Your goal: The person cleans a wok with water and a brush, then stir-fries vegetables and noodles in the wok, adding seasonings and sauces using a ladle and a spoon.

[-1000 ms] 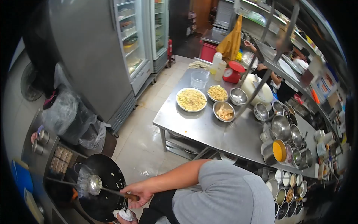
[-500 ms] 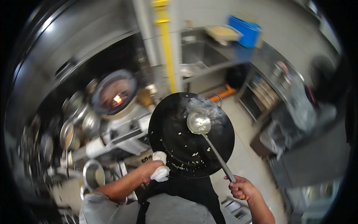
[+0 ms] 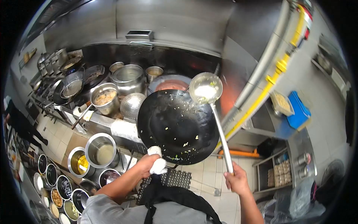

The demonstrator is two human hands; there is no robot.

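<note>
My left hand [image 3: 146, 165] grips a folded white cloth [image 3: 158, 167] at the near edge of a black wok [image 3: 177, 128]. Any handle under the cloth is hidden. Scattered bits of chopped green and pale food cling to the wok's dark inside, and faint smoke shows near its far side. With fingers wrapped round the end of its long handle, my right hand [image 3: 237, 182] holds a metal ladle [image 3: 222, 140]. The ladle's bowl is at the wok's far right rim, with a few green bits on it.
Behind the wok lies a reddish burner ring [image 3: 169, 84]. To its left are a large steel pot [image 3: 127, 79], a pot of orange-brown food [image 3: 106, 98] and a perforated strainer [image 3: 132, 105]. Ingredient bowls crowd the lower left, near a person [image 3: 23, 121]. A yellow pipe [image 3: 266, 91] runs at right.
My view has turned left toward the stove, and the wok now appears in front of the burner. The ladle's bowl has moved from inside the wok to its far right rim.
</note>
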